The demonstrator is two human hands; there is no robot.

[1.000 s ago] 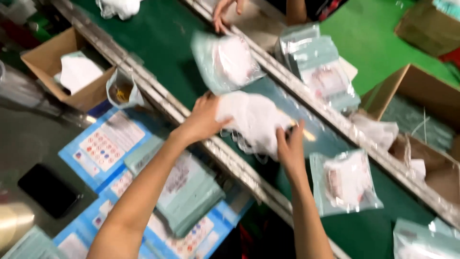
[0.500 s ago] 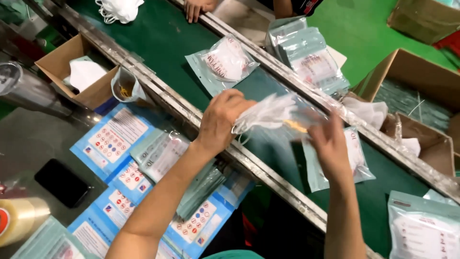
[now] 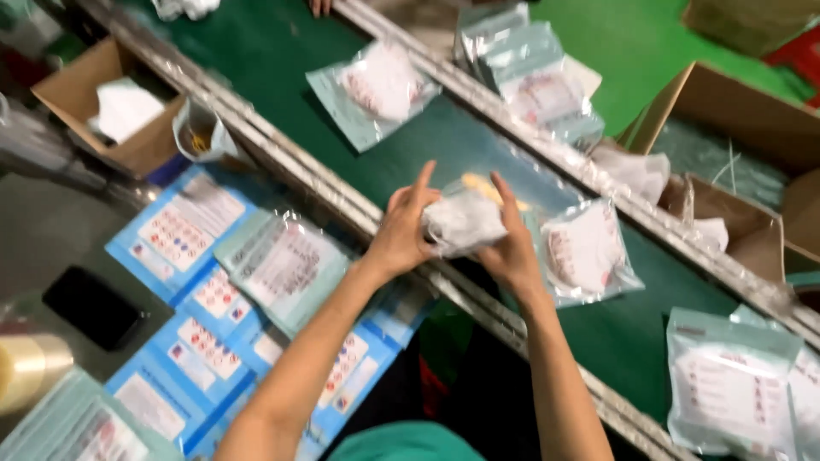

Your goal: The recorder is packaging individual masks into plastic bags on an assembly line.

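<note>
Centrally, left hand (image 3: 401, 235) and right hand (image 3: 511, 248) together grip a white folded mask bundle (image 3: 464, 224) above the green conveyor belt (image 3: 282, 60), just beside a sealed mask pouch (image 3: 588, 253); blue leaflets (image 3: 175, 235) lie on the bench.

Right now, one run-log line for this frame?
left hand: on white bundle | right hand: on it too | where: above green belt | beside: bagged pack

Clear, teal-edged pouches holding white contents are lying on the green belt: one (image 3: 376, 90) at the top, one (image 3: 589, 252) just right of the hands, another (image 3: 730, 384) at lower right. More are stacking (image 3: 530, 68) beyond the far rail, while blue printed sheets (image 3: 179, 235) are spreading over the near table, an empty pouch (image 3: 282, 265) lying on them.
</note>
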